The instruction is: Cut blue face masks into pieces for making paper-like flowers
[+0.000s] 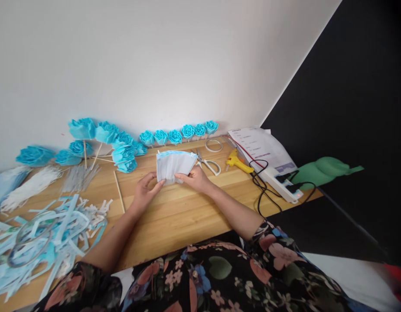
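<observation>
Between my two hands is a pleated face mask [174, 167], white on the near side with a light blue upper edge and gathered narrower at the bottom. My left hand [147, 190] pinches its lower left side, thumb in front. With thumb and fingers, my right hand [195, 178] grips the lower right side. Just behind the right hand lie scissors with white handles [213, 166]. A thin wooden stick [119, 192] rests on the table left of my left hand.
Blue fabric flowers [174, 137] line the wall, some on sticks. Cut strips [62, 234] and white ear loops [33, 187] cover the left. On the right are a yellow glue gun [239, 161], a power strip [283, 185] with black cables, papers [262, 145] and a tape ring [213, 145].
</observation>
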Motion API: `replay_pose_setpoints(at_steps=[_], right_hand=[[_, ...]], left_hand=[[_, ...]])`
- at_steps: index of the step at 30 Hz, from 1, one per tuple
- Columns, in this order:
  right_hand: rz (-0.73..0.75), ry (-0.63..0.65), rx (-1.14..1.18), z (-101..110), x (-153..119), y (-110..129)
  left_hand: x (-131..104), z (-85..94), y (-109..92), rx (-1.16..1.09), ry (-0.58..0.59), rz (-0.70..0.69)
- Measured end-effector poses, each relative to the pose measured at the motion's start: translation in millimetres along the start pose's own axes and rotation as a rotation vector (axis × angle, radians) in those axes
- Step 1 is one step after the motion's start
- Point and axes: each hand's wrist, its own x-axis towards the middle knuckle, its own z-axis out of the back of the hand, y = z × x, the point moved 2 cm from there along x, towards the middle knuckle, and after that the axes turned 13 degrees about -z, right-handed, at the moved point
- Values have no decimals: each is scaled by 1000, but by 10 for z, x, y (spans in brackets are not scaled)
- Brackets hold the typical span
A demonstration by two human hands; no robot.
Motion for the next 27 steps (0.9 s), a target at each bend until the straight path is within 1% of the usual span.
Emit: replay_pose_setpoints(at_steps=[3, 6, 10, 12, 14, 17, 19, 22, 25, 27], right_hand=[[-3, 57, -56, -3, 18, 7], [-4, 124, -143, -23, 31, 16], [-59, 125, -208, -44, 42, -9], [-76, 125, -203, -45, 49, -25], [-70, 134, -129, -30, 55, -26], [-48, 134, 90, 26, 61, 2], [-48, 122, 220, 73, 62, 27], [-55, 77, 266, 134, 66, 49], [-38, 25, 156, 166, 74, 53], [-22, 6, 96, 169, 79, 50]], left_hand=[[0, -18, 9, 3, 2, 48], [-13, -31, 45, 8, -21, 85], [-34, -28, 122, -55, -42, 93], [-37, -23, 158, -132, -64, 130], [-39, -21, 188, -219, -106, 193], [-38, -29, 213, -320, -154, 281], [-29, -30, 214, -361, -188, 308], [17, 13, 200, -420, -296, 284], [91, 129, 196, -439, -399, 220], [131, 230, 206, -395, -423, 196]])
